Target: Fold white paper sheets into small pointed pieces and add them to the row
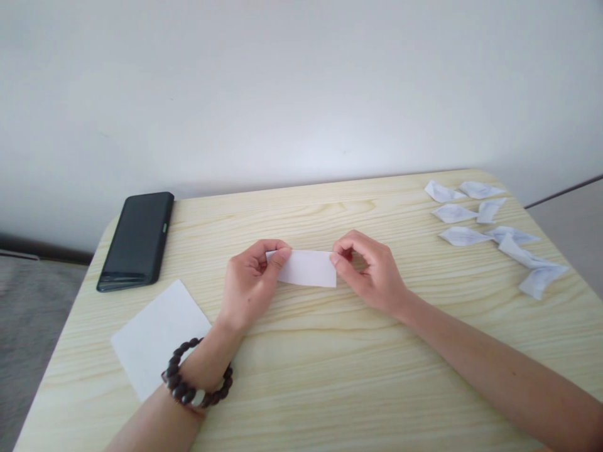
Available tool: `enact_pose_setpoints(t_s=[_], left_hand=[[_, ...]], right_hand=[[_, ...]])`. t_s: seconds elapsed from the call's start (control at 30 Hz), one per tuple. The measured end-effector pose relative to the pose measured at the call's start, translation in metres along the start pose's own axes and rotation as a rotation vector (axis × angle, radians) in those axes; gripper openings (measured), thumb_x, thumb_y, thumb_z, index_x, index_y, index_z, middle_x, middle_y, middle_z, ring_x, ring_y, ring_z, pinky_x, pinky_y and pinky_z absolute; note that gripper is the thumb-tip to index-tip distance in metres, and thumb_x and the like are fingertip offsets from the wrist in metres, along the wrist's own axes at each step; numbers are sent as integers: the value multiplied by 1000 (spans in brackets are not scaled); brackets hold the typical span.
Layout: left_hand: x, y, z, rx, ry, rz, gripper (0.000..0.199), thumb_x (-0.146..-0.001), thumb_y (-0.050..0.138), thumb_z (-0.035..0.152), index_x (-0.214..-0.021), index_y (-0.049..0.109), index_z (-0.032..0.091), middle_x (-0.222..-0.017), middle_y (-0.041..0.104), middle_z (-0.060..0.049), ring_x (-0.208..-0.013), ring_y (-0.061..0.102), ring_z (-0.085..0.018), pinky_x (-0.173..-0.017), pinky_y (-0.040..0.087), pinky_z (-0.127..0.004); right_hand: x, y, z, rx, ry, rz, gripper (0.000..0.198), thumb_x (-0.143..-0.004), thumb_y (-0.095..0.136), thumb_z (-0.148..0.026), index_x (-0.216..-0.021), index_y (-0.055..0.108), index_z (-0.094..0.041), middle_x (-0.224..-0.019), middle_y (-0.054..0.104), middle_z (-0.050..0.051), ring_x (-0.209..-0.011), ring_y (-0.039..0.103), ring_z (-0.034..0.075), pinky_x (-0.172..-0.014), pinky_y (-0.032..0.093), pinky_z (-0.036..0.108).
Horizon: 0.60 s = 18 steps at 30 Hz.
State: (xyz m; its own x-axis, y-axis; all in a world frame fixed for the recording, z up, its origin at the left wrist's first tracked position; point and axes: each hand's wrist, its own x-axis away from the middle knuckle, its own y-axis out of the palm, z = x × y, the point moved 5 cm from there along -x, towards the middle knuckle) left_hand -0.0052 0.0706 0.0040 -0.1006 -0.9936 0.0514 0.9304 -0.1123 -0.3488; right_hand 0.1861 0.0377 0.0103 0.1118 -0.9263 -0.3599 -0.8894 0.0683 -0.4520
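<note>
A small white piece of paper, rectangular and wider than it is tall, is held up between my two hands above the middle of the table. My left hand pinches its left end, with the thumb over the front face. At the upper right corner, my right hand grips it between thumb and forefinger. The paper's top edge looks straight; whether it is doubled over I cannot tell. Beneath my left wrist, which wears a dark bead bracelet, lies a white sheet of paper, partly hidden by the arm.
A black phone lies at the table's back left corner. Several folded white paper shapes sit in rows along the right side. Behind the light wooden table rises a white wall.
</note>
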Motion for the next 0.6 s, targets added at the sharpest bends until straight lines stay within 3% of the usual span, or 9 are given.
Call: enact_pose_setpoints(t_s=[0.13, 0.2, 0.3, 0.43, 0.6], left_hand=[[2, -4, 3, -63, 49, 62, 23, -81, 60, 39, -81, 66, 16, -54, 50, 4, -46, 35, -8, -43, 26, -21], [6, 0, 6, -129, 85, 21, 21, -83, 59, 37, -81, 67, 17, -53, 49, 5, -45, 33, -8, -43, 26, -22], [14, 14, 11, -175, 184, -92, 19, -85, 59, 34, -81, 68, 17, -52, 51, 6, -43, 32, -7, -43, 27, -21], [21, 26, 15, -201, 278, -128, 17, -87, 57, 30, -83, 67, 17, -55, 56, 5, -44, 36, -6, -43, 29, -19], [23, 28, 16, -219, 363, -144, 9, -85, 56, 22, -87, 64, 17, -67, 64, 4, -48, 45, -6, -48, 36, -18]], right_hand=[[1, -4, 7, -108, 71, 69, 12, -88, 50, -17, -76, 50, -21, -72, 51, -1, -66, 50, 12, -62, 41, 27], [1, -2, 4, -122, 40, 42, 4, -87, 49, -17, -86, 52, -20, -80, 52, 1, -71, 51, 13, -65, 42, 28], [1, 3, -3, -81, -12, -34, 11, -86, 53, -20, -97, 53, -19, -90, 54, 3, -75, 51, 13, -67, 43, 28], [4, 10, -9, 17, -114, -152, 4, -88, 55, -18, -85, 54, -18, -79, 56, 0, -71, 51, 11, -66, 42, 24], [7, 12, -8, 14, -206, -158, 3, -90, 54, -17, -88, 55, -17, -79, 57, 0, -70, 52, 9, -66, 42, 22]])
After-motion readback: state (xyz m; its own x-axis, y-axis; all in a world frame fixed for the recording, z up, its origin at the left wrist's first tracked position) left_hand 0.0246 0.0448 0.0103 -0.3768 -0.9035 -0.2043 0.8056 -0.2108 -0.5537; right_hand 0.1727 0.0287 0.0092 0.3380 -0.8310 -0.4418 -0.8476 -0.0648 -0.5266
